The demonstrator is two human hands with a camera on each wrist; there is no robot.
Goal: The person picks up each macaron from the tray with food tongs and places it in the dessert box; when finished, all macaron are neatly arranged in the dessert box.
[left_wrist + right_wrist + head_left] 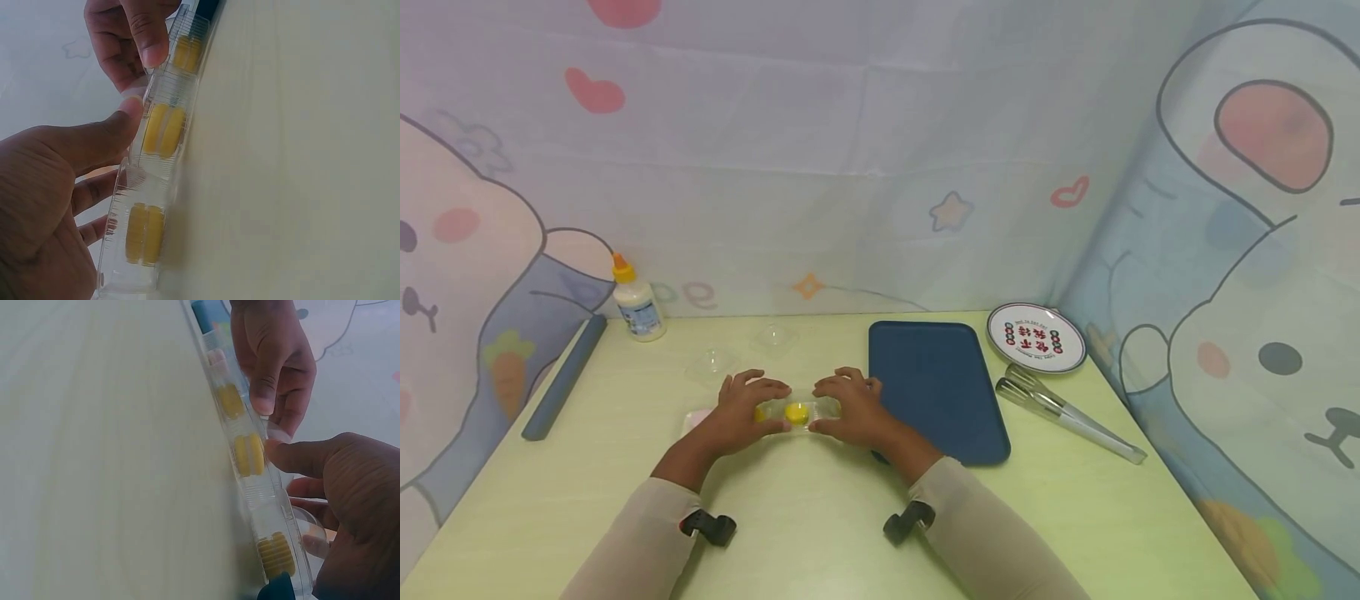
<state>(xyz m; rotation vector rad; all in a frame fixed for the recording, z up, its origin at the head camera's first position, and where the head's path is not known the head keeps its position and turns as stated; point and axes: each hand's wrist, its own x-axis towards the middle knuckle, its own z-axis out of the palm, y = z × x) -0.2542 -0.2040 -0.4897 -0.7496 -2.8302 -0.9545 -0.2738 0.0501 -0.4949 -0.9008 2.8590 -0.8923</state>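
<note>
So behind you there's a big pastel fabric backdrop with cartoon animals, hearts and stars (737, 125), and you're working at a pale yellow-green desk (805, 533). Biggest thing on it is the dark blue rectangular tray with rounded corners (932, 392), lying just right of the middle.

Left of that tray you've got the long, clear plastic container with ribbed walls (128, 281), running sideways in front of you. Can't tell if it sits flat or is slightly lifted. Your left hand (741, 415) has it pinched, thumb on the near side and fingers on the far side. Your right hand (853, 408) clamps it the same way further along, the thumbs close to each other.

Silver metal tongs (1067, 414) lie off to the right of the blue tray, with a white oval-looking plate with red lettering (1036, 337) just behind. Far left, a dark grey-blue roll (565, 379) lies at an angle, and a white bottle with an orange tip (640, 308) stands near it. Beyond your hands are two clear domed plastic pieces (774, 336). Smallest stuff: yellow round sandwich-style pieces (797, 413) in the container, plus a pink one by its left end.
</note>
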